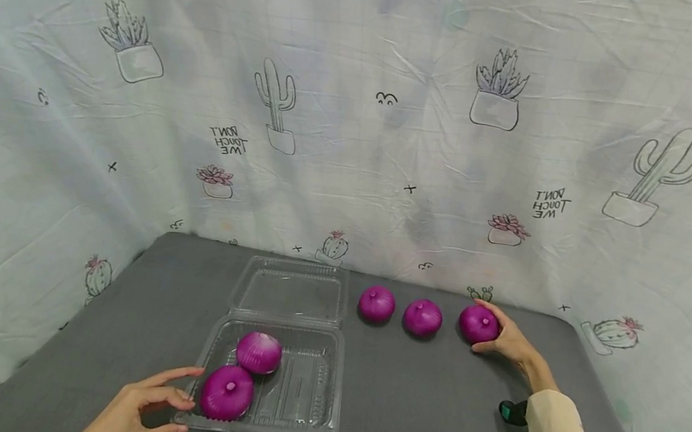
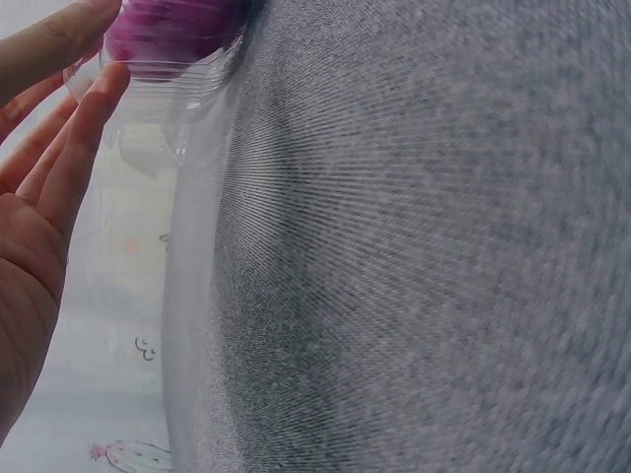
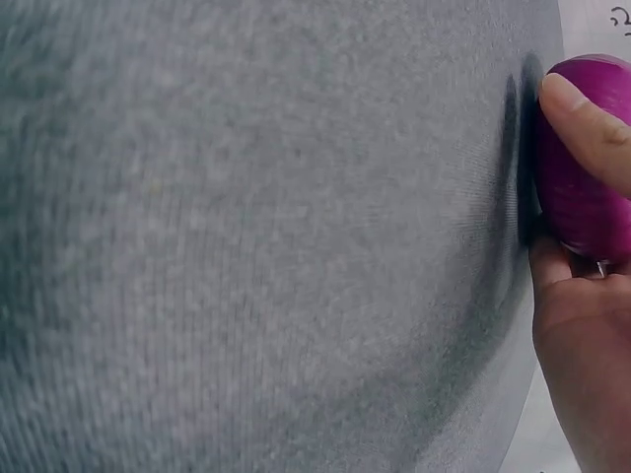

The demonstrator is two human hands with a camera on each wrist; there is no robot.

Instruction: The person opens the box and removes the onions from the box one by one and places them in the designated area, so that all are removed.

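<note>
At the back right, my right hand (image 1: 515,343) grips a red onion (image 1: 479,324), thumb on one side and fingers on the other. In the right wrist view that purple onion (image 3: 587,163) sits between thumb and fingers, close to the cloth. My left hand (image 1: 134,406) is by the left edge of an open clear plastic clamshell box (image 1: 334,387), fingers spread and fingertips at its wall. Two red onions, one behind (image 1: 259,353) and one in front (image 1: 227,393), lie in the left half of the box's base.
Two more red onions, one left (image 1: 377,305) and one right (image 1: 423,318), rest between the box and my right hand. The box's lid (image 1: 291,296) lies folded back. Grey cloth (image 1: 413,411) covers the table, and a printed curtain (image 1: 355,138) hangs behind it.
</note>
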